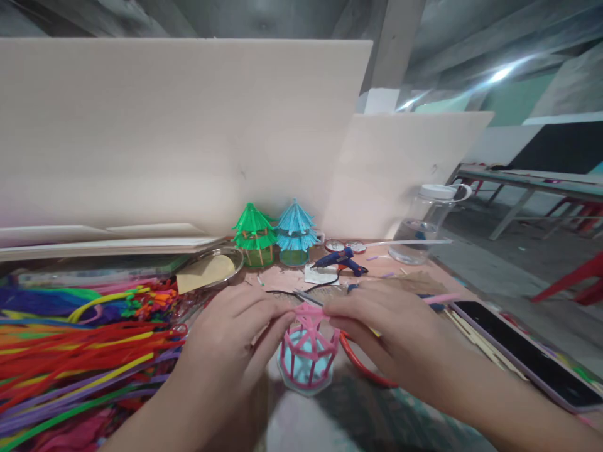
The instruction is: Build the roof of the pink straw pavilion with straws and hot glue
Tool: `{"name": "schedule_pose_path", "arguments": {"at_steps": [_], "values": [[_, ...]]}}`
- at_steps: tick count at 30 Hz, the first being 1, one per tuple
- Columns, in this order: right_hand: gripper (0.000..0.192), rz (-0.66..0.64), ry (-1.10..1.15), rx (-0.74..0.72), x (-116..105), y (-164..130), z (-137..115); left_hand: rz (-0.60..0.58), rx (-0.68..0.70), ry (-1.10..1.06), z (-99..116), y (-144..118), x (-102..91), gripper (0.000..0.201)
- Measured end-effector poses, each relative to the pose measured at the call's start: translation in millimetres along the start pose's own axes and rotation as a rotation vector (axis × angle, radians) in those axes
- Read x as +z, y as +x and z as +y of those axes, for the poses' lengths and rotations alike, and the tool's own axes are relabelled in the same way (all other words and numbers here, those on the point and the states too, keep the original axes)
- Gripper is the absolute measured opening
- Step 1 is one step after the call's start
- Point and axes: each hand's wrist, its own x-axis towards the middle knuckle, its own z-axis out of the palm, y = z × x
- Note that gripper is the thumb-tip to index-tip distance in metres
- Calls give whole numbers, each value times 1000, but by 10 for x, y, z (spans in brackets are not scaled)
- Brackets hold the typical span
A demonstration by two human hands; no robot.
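Note:
A small pink cage-like frame, apparently made of pipe cleaners, stands upright on the table over a pale blue round base. My left hand is closed at the top left of the frame, thumb and forefinger pinching a pink pipe cleaner there. From the right, my right hand pinches the same pink strip at the frame's top. A pink end sticks out beyond the right hand. Behind the fingers lie scissors, partly hidden. An orange-red handle or ring curves beside the frame, under my right hand.
Many coloured pipe cleaners cover the left side. Behind stand a green model hut and a blue one. A blue glue gun, a clear water bottle, wooden sticks and a phone lie or stand around.

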Motion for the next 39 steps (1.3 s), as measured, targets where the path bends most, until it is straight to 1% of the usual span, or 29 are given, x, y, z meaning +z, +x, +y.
{"name": "schedule_pose_path", "arguments": {"at_steps": [2, 4, 7, 9, 11, 13, 15, 17, 19, 21, 22, 24, 26, 29, 32, 36, 39], "values": [[24, -34, -69, -96, 16, 40, -22, -19, -34, -40, -18, -4, -2, 26], [28, -50, -107, -116, 44, 54, -26, -50, -84, -79, -36, 1, -2, 27], [30, -2, -107, -79, 103, 28, -7, -97, -158, -138, -44, 14, 6, 28], [27, 26, -86, -46, 134, -6, 13, -120, -191, -183, -55, 24, 13, 27], [24, 20, -55, 2, 145, -40, 36, -135, -239, -217, -96, 33, 15, 25], [25, -3, -26, 50, 143, -67, 64, -155, -308, -240, -172, 39, 19, 24], [26, -45, 5, 74, 144, -86, 94, -223, -395, -269, -266, 35, 37, 35], [27, -77, 26, 93, 159, -97, 121, -341, -485, -329, -351, 17, 82, 49], [27, -94, 39, 105, 189, -100, 139, -452, -543, -399, -411, -13, 154, 55], [26, -104, 39, 108, 222, -101, 149, -511, -555, -455, -441, -46, 241, 50], [26, -105, 36, 104, 237, -102, 151, -518, -552, -478, -447, -61, 283, 45], [26, -108, 26, 100, 259, -106, 150, -513, -531, -518, -444, -87, 354, 37], [25, -122, 18, 101, 265, -109, 140, -483, -497, -535, -429, -102, 396, 30], [21, -164, 2, 98, 243, -110, 106, -448, -488, -524, -398, -105, 402, 29], [21, -189, -6, 82, 202, -109, 70, -464, -506, -513, -370, -89, 378, 29], [25, -188, -2, 81, 185, -128, 54, -474, -501, -503, -351, -75, 367, 21], [23, -186, -22, 58, 205, -146, 55, -503, -510, -508, -346, -80, 377, 24]]}}
